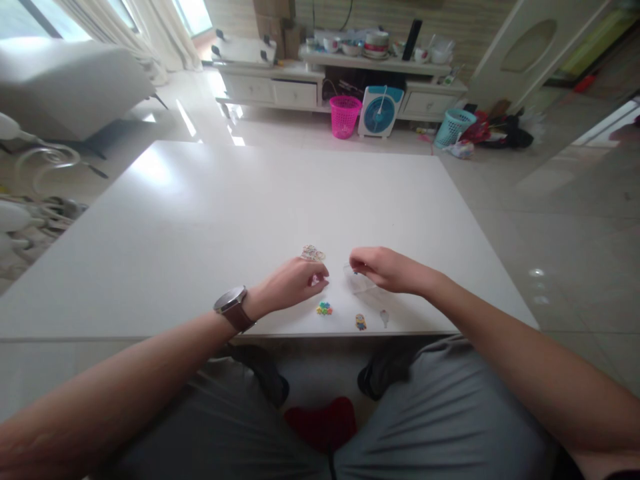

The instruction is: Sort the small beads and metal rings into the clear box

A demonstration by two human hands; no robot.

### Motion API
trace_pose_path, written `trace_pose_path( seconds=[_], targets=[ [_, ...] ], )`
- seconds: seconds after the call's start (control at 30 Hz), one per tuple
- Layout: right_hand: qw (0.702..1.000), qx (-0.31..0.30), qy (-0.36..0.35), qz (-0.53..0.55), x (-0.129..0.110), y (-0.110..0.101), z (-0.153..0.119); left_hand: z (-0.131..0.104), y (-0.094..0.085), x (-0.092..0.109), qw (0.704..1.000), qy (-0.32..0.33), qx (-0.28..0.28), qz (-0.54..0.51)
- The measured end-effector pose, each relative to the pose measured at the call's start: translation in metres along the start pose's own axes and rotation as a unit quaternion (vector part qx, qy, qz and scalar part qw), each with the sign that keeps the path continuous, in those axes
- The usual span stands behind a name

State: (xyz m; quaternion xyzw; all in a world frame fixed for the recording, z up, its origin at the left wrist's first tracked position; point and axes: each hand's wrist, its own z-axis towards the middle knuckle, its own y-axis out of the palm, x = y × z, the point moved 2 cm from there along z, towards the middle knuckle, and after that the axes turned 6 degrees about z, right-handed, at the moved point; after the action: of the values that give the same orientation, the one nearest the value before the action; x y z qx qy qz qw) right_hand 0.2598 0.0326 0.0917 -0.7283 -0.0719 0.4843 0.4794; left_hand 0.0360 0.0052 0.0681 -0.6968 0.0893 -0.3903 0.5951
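My right hand (385,268) is closed in a pinch over a clear plastic box (363,287), with a tiny dark blue piece (355,271) at its fingertips. My left hand (300,281) is beside the box on the left, fingers curved and thumb apart from them; nothing shows in its grip. Just beyond it lies a tangled multicoloured heap (313,253), perhaps small bands. Nearer the table edge sit several small green, yellow, blue and orange pieces (325,308), a flat yellow-and-blue Minion figure (361,322) and a small pale piece with a narrow stem (385,318).
All of this rests near the front edge of a white table (280,200). My knees are below that edge. Across the floor stand a pink basket (345,119), a blue-and-white fan (381,112), a light blue basket (453,128) and a white cabinet (295,93).
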Motion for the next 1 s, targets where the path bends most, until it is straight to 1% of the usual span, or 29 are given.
trace_pose_path(
  seconds=[0.1,0.17,0.27,0.33,0.4,0.5,0.53,0.63,0.73,0.83,1.0],
  targets=[
    [0.994,0.064,0.002,0.090,-0.010,0.008,0.002,0.001,-0.002,0.005,0.997,0.013,0.053,-0.047],
    [0.984,0.090,0.013,0.152,-0.016,0.014,0.004,0.001,-0.001,0.007,0.994,0.031,0.083,-0.067],
    [0.971,0.107,0.020,0.213,-0.022,0.024,0.005,0.000,0.005,0.007,0.988,0.069,0.116,-0.071],
    [0.967,0.116,0.021,0.226,-0.023,0.027,0.006,0.000,0.009,0.007,0.985,0.090,0.130,-0.064],
    [0.967,0.119,0.023,0.226,-0.021,0.029,0.006,0.001,0.010,0.007,0.985,0.098,0.132,-0.060],
    [0.973,0.109,0.025,0.203,-0.016,0.028,0.006,0.003,0.008,0.004,0.988,0.101,0.103,-0.055],
    [0.977,0.106,0.024,0.184,-0.014,0.026,0.006,0.004,0.006,0.002,0.990,0.104,0.082,-0.051],
    [0.986,0.111,0.001,0.127,-0.011,0.019,0.006,0.005,0.004,-0.007,0.992,0.123,-0.005,-0.032],
    [0.986,0.124,-0.023,0.110,-0.011,0.012,0.006,0.005,0.008,-0.017,0.987,0.140,-0.072,-0.021],
    [0.986,0.127,-0.027,0.106,-0.012,0.010,0.005,0.004,0.015,-0.022,0.985,0.139,-0.098,-0.016],
    [0.988,0.116,-0.037,0.095,-0.013,0.012,0.005,0.006,0.020,-0.021,0.987,0.128,-0.102,-0.013]
  ],
)
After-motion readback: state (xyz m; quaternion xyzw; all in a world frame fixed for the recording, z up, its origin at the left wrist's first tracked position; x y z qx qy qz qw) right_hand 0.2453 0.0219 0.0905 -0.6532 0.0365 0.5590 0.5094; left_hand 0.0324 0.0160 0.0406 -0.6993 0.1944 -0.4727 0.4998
